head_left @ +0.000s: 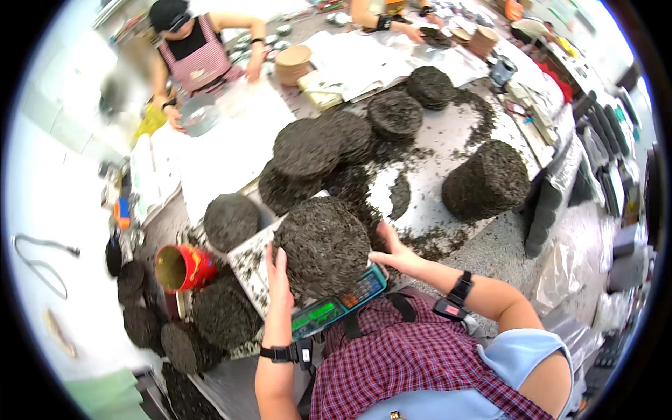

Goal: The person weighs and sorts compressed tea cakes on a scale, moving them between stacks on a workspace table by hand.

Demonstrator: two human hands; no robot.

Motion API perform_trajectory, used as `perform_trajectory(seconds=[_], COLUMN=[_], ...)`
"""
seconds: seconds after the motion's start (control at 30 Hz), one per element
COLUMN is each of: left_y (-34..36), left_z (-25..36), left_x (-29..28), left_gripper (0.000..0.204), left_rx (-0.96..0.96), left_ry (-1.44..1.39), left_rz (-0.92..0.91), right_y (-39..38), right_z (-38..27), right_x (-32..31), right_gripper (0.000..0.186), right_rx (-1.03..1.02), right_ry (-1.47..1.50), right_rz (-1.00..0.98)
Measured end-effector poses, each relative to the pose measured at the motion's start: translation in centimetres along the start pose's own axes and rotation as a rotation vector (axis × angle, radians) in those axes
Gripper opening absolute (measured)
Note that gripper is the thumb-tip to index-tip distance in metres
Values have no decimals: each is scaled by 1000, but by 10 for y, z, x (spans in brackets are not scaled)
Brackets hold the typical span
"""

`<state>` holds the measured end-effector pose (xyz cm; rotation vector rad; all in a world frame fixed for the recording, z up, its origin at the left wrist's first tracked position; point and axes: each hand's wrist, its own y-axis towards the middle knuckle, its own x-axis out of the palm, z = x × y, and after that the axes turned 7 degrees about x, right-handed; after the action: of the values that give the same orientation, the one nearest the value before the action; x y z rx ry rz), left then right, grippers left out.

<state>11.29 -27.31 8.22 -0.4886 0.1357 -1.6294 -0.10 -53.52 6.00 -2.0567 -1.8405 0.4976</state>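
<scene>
A dark, round, crumbly pressed cake, like compressed tea leaf, rests on the white platform of a digital scale whose display glows green at the near edge. My left hand is at the cake's left side, fingers stretched straight and touching its edge. On the other side my right hand has its thumb and fingers spread, the thumb close to the rim; whether it touches is hard to tell. Behind the scale, more dark cakes lie stacked. A taller stack of cakes stands to the right.
Dark loose crumbs litter the table. A red tin stands to the left, with several cakes near it. Across the table, a co-worker handles a clear round container beside white sheets. Plastic bags lie at the right.
</scene>
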Motion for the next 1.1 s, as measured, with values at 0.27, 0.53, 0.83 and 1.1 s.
perform_trajectory(seconds=[0.27, 0.53, 0.83, 1.1], left_y=[-8, 13, -16, -38], left_z=[-31, -22, -25, -30], left_x=[82, 96, 63, 48], left_gripper=[68, 57, 51, 43], left_rx=[75, 25, 96, 126], left_ry=[122, 253, 377, 460], left_rz=[-283, -269, -98, -224], right_y=[43, 278, 143, -88], right_z=[-27, -61, -64, 33], right_x=[-97, -201, -235, -408], right_gripper=[49, 63, 72, 63], right_rx=[138, 84, -181, 234], right_ry=[1048, 1072, -369, 296], right_rz=[157, 460, 779, 774])
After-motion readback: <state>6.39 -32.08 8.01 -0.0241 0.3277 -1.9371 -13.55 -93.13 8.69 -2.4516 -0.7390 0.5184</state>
